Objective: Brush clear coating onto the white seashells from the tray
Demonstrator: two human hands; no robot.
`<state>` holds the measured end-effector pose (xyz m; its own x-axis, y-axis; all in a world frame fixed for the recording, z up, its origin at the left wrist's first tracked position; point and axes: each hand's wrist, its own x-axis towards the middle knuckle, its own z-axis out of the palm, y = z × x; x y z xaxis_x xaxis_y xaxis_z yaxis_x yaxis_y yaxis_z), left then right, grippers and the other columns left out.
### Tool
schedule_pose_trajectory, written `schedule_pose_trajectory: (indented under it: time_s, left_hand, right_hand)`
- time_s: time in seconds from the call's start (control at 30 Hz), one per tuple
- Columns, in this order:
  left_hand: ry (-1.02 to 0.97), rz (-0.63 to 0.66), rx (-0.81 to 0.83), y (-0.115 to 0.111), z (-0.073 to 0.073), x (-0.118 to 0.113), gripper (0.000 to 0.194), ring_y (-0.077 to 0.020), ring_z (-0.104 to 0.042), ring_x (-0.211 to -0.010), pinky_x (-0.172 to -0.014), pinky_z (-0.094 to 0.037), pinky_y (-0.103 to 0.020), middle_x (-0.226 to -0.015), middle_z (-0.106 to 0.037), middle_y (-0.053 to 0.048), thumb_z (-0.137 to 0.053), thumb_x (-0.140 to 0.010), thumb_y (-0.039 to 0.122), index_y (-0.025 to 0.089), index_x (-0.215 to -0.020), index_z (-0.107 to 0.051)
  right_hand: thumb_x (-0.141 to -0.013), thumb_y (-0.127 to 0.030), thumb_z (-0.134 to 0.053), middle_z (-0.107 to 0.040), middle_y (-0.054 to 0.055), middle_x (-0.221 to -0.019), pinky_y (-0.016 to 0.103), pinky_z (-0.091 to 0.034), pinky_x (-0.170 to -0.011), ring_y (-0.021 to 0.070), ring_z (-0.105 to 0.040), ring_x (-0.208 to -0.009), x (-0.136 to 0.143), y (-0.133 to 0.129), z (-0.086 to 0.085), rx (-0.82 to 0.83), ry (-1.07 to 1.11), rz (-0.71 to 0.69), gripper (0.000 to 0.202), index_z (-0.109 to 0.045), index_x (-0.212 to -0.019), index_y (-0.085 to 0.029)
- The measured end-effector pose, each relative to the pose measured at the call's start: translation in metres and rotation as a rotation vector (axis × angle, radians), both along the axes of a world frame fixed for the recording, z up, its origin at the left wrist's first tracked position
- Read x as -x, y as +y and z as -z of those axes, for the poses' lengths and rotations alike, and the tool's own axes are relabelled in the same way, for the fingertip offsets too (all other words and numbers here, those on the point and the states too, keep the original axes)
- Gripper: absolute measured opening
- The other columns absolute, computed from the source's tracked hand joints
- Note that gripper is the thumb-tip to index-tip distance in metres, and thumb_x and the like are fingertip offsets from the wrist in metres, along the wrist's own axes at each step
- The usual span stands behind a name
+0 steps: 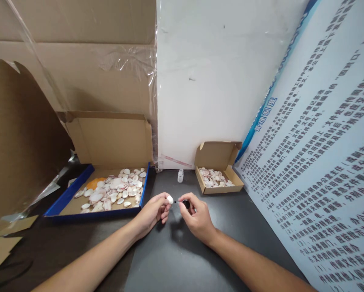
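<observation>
Dark table [176, 259]: shell boxes [220, 188], vial [180, 175]

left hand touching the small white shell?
Touching. Head view shows the left hand pinching the white shell at its fingertips, with no gap visible.

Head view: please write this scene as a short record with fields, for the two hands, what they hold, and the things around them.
left hand: pinches a small white shell at the fingertips
right hand: holds a small dark tool; its tip points at the shell
large box: blue-edged, open, many shells inside, left of the hands
small box: open cardboard, fewer shells, right of the hands
small bottle: upright, between the boxes
table: dark
right side: white board with printed text, leaning
</observation>
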<state>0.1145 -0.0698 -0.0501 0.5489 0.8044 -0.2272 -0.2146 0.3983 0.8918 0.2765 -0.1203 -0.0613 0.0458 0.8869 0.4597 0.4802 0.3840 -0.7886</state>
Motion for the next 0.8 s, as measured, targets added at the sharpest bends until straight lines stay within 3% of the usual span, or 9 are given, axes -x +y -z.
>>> schedule_pose_trajectory:
  time_s: [0.17, 0.4, 0.67, 0.8]
  left_hand:
    - [-0.015, 0.013, -0.006, 0.0013, 0.0032, 0.0006, 0.011, -0.0050, -0.036, -0.040, -0.039, -0.034, -0.017, -0.058, -0.045, 0.006, -0.057, -0.075, 0.024, 0.018, -0.076, -0.048]
    - [0.018, 0.066, -0.019, 0.0009, 0.0028, 0.0005, 0.011, -0.0066, -0.042, -0.040, -0.038, -0.041, -0.019, -0.066, -0.057, 0.002, -0.054, -0.075, 0.026, 0.019, -0.078, -0.046]
    - [0.030, 0.068, -0.008, 0.0006, 0.0025, 0.0005, 0.012, -0.0064, -0.040, -0.040, -0.039, -0.039, -0.018, -0.059, -0.052, 0.004, -0.056, -0.076, 0.026, 0.019, -0.079, -0.046]
    - [-0.001, 0.074, -0.002, 0.0003, 0.0030, 0.0009, 0.014, -0.0075, -0.038, -0.041, -0.040, -0.038, -0.018, -0.050, -0.039, 0.008, -0.056, -0.079, 0.030, 0.019, -0.079, -0.046]
  right_hand:
    - [-0.088, -0.029, -0.052, -0.037, -0.007, -0.051, 0.021, -0.032, -0.047, 0.0100, -0.038, -0.046, -0.0004, 0.0006, 0.0013, -0.010, -0.001, -0.005, 0.017, -0.064, -0.089, -0.018]
    - [-0.089, -0.030, -0.050, -0.040, -0.006, -0.055, 0.021, -0.033, -0.048, 0.0104, -0.039, -0.048, -0.0014, 0.0020, 0.0014, -0.009, 0.028, -0.009, 0.018, -0.062, -0.088, -0.017]
    - [-0.087, -0.029, -0.053, -0.034, -0.008, -0.054, 0.022, -0.029, -0.046, 0.0103, -0.036, -0.047, -0.0013, 0.0025, 0.0015, 0.013, 0.064, 0.019, 0.014, -0.060, -0.088, -0.017]
    - [-0.089, -0.029, -0.050, -0.037, -0.007, -0.056, 0.022, -0.030, -0.048, 0.0103, -0.037, -0.049, -0.0011, 0.0017, 0.0015, 0.011, 0.074, -0.012, 0.015, -0.059, -0.090, -0.017]
